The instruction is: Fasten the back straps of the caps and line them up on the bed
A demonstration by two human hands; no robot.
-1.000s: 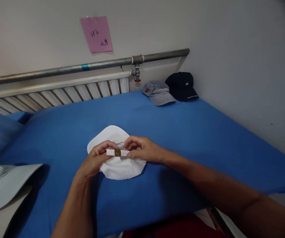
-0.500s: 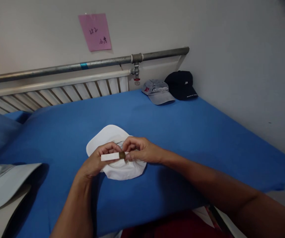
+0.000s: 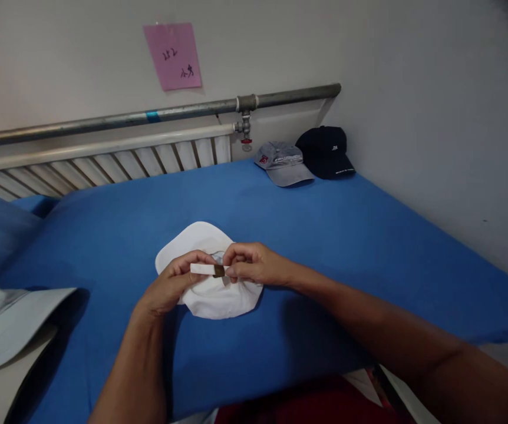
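Observation:
A white baseball cap (image 3: 218,300) lies on the blue-covered table in front of me, its brim (image 3: 192,238) pointing away to the far left. Across its back runs a white adjustment strap (image 3: 202,269) with a dark brass-coloured buckle (image 3: 219,270). My left hand (image 3: 172,282) is closed around the strap on the buckle's left, thumb below it. On the other side, my right hand (image 3: 254,263) pinches the strap end close by the buckle. The fingertips partly hide the cap's opening.
A grey cap (image 3: 284,165) and a black cap (image 3: 326,152) sit at the far right corner by the wall. White and beige caps (image 3: 19,330) lie at the near left. Behind the blue table (image 3: 346,235) are a radiator (image 3: 148,156) and a metal pipe (image 3: 192,109).
The strap's left part, held by my left hand, shows shorter and has shifted slightly right. The buckle has tilted and now shows its broader side. Both hands stay at the cap.

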